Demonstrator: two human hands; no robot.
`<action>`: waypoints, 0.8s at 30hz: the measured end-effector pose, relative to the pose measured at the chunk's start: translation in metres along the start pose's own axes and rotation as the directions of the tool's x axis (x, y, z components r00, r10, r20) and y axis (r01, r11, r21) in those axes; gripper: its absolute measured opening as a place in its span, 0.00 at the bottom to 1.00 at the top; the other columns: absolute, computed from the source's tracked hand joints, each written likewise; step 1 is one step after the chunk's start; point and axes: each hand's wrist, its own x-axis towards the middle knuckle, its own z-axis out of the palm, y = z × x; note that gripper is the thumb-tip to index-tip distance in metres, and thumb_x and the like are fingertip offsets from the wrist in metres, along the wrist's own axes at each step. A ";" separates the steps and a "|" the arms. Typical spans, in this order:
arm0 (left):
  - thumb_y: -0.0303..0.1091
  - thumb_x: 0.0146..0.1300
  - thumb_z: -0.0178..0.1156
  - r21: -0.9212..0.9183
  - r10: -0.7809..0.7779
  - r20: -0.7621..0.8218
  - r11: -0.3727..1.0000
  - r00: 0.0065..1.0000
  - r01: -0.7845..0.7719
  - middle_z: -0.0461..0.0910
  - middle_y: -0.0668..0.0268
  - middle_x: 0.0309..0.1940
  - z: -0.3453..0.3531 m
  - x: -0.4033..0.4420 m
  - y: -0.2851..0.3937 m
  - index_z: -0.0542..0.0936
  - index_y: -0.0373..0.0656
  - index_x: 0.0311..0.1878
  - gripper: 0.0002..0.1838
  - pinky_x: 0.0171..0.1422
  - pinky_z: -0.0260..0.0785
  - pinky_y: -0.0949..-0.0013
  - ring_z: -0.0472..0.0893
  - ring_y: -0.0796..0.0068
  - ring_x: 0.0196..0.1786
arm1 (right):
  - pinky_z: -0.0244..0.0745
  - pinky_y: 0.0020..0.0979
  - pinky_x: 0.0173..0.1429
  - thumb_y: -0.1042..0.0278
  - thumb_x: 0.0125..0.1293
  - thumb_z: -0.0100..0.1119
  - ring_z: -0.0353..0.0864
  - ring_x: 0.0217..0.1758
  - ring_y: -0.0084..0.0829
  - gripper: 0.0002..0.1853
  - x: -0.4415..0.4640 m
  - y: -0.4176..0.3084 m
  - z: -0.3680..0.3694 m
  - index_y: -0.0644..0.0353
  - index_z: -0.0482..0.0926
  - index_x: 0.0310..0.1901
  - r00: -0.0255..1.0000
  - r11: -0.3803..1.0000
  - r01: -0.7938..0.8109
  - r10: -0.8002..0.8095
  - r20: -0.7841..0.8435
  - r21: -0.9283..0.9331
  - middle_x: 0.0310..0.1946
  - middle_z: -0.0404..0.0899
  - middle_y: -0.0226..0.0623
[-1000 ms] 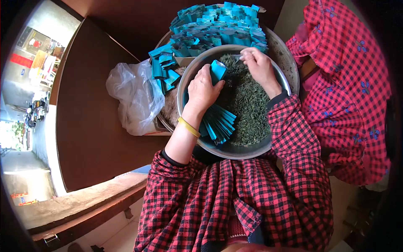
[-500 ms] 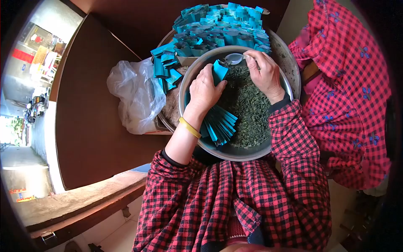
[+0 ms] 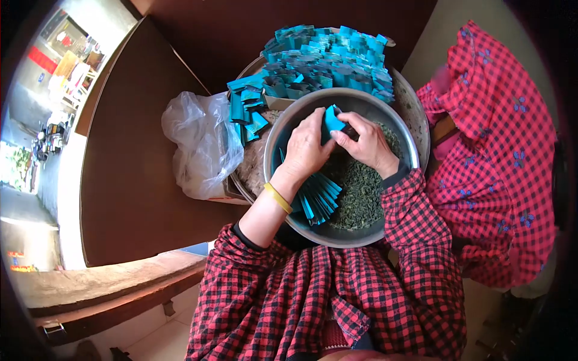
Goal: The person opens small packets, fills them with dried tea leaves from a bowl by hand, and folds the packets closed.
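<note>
Head view: a clear plastic bag (image 3: 201, 141) lies well left of the left hand (image 3: 307, 144), which is partly closed, thumb and fingers gripping an upright blue packet (image 3: 332, 122) over the metal bowl (image 3: 361, 243). Just nearer the body than this hand, a fan of blue packets (image 3: 319, 198) sits in the bowl; a blue pile (image 3: 328, 54) stands beyond both hands. The right hand (image 3: 366, 143), fingers curled, touches the held packet's right side. Dark green leaves (image 3: 356, 201) lie below it; red checked cloth (image 3: 512, 156) hangs farther right.
</note>
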 end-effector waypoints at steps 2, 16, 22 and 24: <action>0.35 0.52 0.71 -0.012 -0.037 0.037 0.999 0.999 0.037 0.73 0.44 0.59 0.003 -0.002 -0.002 0.64 0.33 0.66 0.39 0.64 0.68 0.52 0.74 0.45 0.61 | 0.77 0.36 0.47 0.62 0.64 0.65 0.84 0.46 0.35 0.16 -0.004 0.006 -0.003 0.63 0.78 0.48 0.984 0.989 -0.081 0.099 0.148 -0.120 0.40 0.83 0.42; 0.45 0.54 0.68 0.284 -0.227 0.297 0.948 0.927 0.141 0.78 0.52 0.52 0.000 -0.003 0.002 0.72 0.37 0.55 0.30 0.60 0.70 0.52 0.78 0.53 0.57 | 0.77 0.32 0.41 0.72 0.62 0.64 0.84 0.41 0.39 0.08 0.065 -0.027 -0.024 0.61 0.80 0.42 0.951 0.909 0.215 -0.278 -0.135 -0.358 0.39 0.83 0.42; 0.47 0.55 0.67 0.301 -0.204 0.378 0.950 0.903 0.089 0.81 0.55 0.48 0.001 -0.007 0.005 0.76 0.40 0.47 0.23 0.58 0.71 0.53 0.80 0.56 0.55 | 0.76 0.35 0.48 0.73 0.58 0.65 0.84 0.43 0.38 0.06 0.106 -0.037 0.023 0.58 0.81 0.38 0.879 0.733 0.445 -0.467 0.095 -0.515 0.40 0.84 0.38; 0.47 0.55 0.67 0.306 -0.209 0.395 0.948 0.895 0.086 0.81 0.55 0.47 0.001 -0.006 0.006 0.77 0.40 0.47 0.23 0.58 0.71 0.53 0.80 0.56 0.55 | 0.74 0.36 0.52 0.73 0.57 0.65 0.83 0.45 0.36 0.06 0.114 -0.027 0.038 0.56 0.81 0.37 0.851 0.671 0.509 -0.485 0.201 -0.539 0.40 0.84 0.35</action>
